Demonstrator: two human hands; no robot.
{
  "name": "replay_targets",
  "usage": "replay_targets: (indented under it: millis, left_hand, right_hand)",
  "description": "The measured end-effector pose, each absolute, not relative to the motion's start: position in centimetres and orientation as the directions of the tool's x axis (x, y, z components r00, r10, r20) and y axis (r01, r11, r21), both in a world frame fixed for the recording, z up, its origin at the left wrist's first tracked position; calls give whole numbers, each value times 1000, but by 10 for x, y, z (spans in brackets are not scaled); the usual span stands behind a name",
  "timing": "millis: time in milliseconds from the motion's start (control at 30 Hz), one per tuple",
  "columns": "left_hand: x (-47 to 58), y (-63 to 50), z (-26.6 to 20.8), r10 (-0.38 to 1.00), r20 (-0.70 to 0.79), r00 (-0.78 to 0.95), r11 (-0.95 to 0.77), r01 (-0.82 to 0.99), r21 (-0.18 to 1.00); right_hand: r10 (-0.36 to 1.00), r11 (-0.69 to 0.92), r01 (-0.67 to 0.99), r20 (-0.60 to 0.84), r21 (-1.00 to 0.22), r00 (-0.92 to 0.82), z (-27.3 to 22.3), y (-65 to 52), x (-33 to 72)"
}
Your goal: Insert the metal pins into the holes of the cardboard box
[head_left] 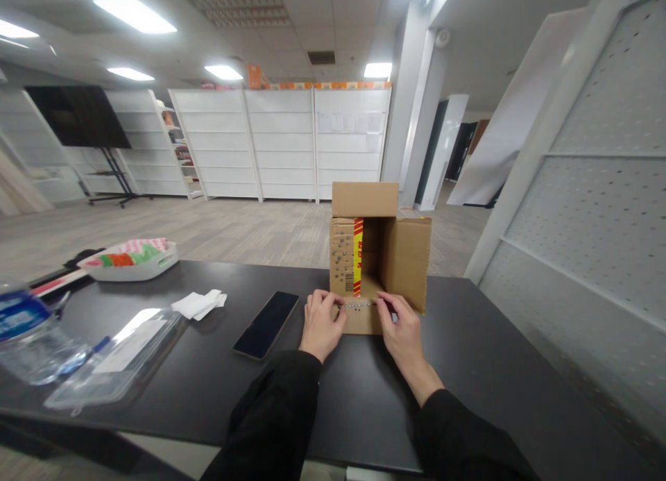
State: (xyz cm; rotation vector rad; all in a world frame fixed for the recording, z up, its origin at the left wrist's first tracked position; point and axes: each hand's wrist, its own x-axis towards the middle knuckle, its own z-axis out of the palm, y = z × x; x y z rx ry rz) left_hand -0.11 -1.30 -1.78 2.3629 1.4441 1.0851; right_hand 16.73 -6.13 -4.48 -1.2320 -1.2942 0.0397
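Observation:
My left hand (323, 323) pinches one end of a thin silvery chain (359, 305), perhaps a bracelet. The other end is between the fingertips of my right hand (403, 328). Stretched nearly straight, the chain spans the gap between both hands, just above the lower flap of a cardboard box (370, 323). This box lies on its side with its opening towards me and its flaps folded out. Dark dots mark its left flap, beside a yellow and red tape strip (358, 257). A few tiny dark specks show below the chain, too small to name.
A phone (266, 325) lies left of my left hand. Farther left are white paper pieces (200, 303), a clear plastic case (119, 359), a water bottle (36, 339) and a white basket (130, 262). A perforated panel (598, 210) stands right of the black table (468, 356).

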Motion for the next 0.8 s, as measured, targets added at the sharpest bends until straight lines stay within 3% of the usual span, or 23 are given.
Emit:
replay_targets:
  millis: [800]
  left_hand:
    - [-1, -14, -17, 843, 464, 272, -500, 712, 493]
  right_hand:
    - [677, 340, 702, 681, -626, 280, -50, -58, 168]
